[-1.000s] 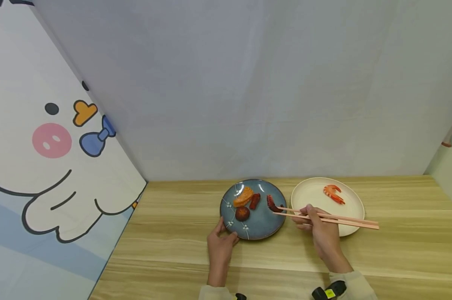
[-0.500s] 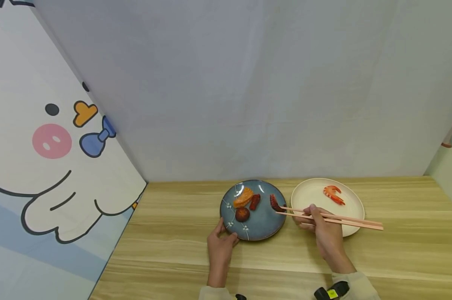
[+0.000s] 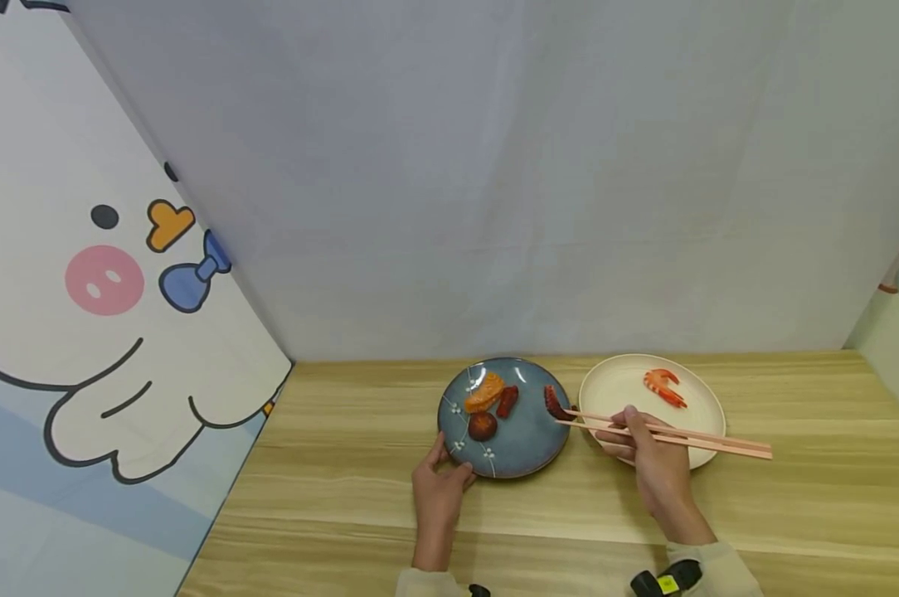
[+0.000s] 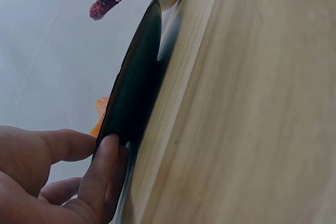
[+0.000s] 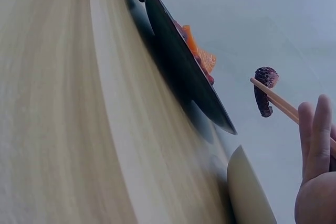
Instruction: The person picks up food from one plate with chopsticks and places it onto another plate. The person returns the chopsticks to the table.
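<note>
My left hand (image 3: 436, 496) pinches the near-left rim of a blue plate (image 3: 527, 452) with white blossoms, thumb and fingers on either side of its edge in the left wrist view. On that plate lie an orange salmon slice (image 3: 484, 392), a small dark red piece (image 3: 507, 401) and a brown mushroom cap (image 3: 483, 426). With my right hand (image 3: 658, 473) I hold pale pink chopsticks (image 3: 718, 444). Their tips grip a dark red octopus tentacle (image 5: 265, 92), raised above plate level in the right wrist view and overlapping the blue plate's right rim from above.
A cream plate (image 3: 606, 390) stands just right of the blue one, partly behind my right hand, with a red-and-white shrimp (image 3: 664, 387) on it. Both plates sit on a wood-grain table (image 3: 330, 464) near its back edge, by a grey wall (image 3: 524, 182).
My right hand, the chopsticks and the tentacle have shifted steadily to the right, from over the blue plate to its right rim. My left hand and both plates have stayed in place.
</note>
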Available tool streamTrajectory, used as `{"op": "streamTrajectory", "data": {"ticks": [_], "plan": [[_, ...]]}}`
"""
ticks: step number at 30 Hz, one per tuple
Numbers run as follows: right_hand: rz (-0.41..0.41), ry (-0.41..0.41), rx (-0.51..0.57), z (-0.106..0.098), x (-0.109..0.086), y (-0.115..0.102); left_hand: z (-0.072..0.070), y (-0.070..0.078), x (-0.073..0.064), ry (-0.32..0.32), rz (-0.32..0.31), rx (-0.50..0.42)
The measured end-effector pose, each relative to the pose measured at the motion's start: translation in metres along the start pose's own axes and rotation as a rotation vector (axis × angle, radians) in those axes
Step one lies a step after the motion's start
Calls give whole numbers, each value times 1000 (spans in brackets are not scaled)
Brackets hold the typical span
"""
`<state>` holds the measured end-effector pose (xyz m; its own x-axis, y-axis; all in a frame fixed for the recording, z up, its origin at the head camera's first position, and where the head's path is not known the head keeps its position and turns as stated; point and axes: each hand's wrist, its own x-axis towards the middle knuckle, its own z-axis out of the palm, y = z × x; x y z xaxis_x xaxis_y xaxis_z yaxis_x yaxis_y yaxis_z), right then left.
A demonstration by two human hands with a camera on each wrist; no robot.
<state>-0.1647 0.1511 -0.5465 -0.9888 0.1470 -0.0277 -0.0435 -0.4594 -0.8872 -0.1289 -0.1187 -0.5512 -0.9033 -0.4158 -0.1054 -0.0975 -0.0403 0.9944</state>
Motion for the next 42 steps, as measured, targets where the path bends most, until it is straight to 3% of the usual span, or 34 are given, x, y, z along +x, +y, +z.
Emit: {"op": "streamTrajectory", "data": {"ticks": [4,15,42], "plan": [[-15,3,0,-2,-2,-3,-2,1,-3,-8,46,-20],[11,50,-50,-8,-3,-11,0,7,1,2,-43,19],[-16,42,41,-34,9,-9,2,3,2,12,-6,-2]]}}
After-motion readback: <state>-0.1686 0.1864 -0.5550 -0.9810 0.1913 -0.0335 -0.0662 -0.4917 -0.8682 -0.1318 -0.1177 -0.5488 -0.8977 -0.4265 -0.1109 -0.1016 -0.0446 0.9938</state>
